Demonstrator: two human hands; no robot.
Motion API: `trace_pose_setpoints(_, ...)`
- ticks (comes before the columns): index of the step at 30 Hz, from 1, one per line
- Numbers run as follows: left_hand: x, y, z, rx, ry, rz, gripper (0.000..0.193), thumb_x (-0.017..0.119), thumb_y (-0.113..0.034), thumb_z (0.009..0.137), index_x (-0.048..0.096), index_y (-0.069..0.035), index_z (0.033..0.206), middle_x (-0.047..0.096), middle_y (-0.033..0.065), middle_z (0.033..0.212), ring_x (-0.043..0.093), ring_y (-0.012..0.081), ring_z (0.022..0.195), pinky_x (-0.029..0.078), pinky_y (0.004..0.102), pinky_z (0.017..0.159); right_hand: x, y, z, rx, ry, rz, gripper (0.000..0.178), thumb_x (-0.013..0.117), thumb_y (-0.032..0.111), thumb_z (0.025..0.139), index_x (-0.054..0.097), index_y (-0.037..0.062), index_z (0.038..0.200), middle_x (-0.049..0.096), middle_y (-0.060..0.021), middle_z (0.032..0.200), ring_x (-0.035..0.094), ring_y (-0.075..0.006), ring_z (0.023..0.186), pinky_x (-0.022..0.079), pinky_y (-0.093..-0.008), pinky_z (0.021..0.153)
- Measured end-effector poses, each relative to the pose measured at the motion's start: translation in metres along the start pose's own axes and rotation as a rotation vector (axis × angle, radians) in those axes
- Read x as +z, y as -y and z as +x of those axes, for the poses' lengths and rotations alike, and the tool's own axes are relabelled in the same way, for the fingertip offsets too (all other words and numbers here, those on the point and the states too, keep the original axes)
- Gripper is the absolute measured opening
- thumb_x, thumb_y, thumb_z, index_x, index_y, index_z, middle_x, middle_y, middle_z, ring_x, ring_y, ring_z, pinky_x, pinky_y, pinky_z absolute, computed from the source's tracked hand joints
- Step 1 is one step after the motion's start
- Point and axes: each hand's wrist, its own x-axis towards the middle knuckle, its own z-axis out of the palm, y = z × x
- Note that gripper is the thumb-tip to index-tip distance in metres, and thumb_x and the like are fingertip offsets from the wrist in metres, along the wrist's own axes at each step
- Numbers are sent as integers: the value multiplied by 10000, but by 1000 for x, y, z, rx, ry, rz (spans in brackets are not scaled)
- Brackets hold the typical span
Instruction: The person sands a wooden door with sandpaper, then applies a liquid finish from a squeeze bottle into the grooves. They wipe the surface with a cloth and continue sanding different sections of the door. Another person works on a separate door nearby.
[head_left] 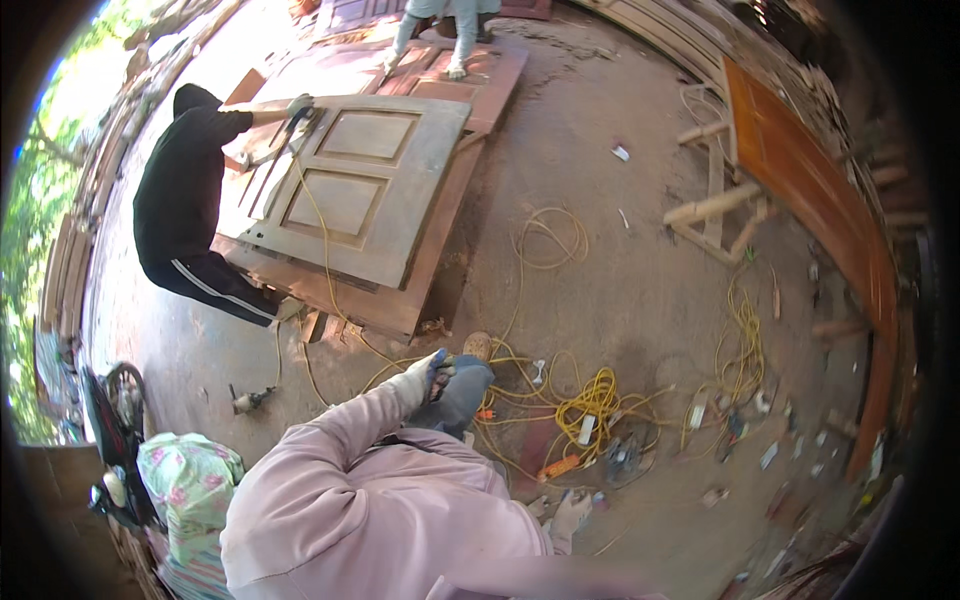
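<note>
The left hand, gloved, is at or just over the jeans knee — the bent leg seems to give the arm a rest. Its fingers look curled, but I cannot tell whether the grip is clenched on something or slack. What seems to be the right hand is low beside the pink top, near the orange strip; its grip cannot be read either.

The yellow cord lies on the floor near both, heaped loosely, probably to leave slack for reach; the strip lies just beside the heap, likely to keep sockets close. Farther off, a grey door lies on a red door, which seems to raise it — a co-worker leans in, with a tool on it.
</note>
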Motion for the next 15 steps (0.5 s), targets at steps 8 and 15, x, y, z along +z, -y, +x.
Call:
trace_pose_setpoints(8, 112, -132, 101, -82, 314, -310, 420, 517, -629, 977, 616, -230, 1067, 709, 56, 919, 535, 192, 474, 460, 391, 467, -33, 462, 66, -1103, 113, 212, 569, 568, 409, 999, 529, 15, 1407, 443, -227, 1513, 441, -421, 1354, 339, -549, 1128)
trace_pose_setpoints(15, 217, -197, 91, 94, 1126, -548, 511, 555, -537, 1010, 667, -75, 1197, 675, 122, 1249, 640, 247, 1114, 515, 440, 999, -28, 589, 146, -1451, 79, 5, 440, 612, 373, 953, 656, 47, 1245, 640, -157, 1275, 591, -363, 1167, 422, -524, 1023)
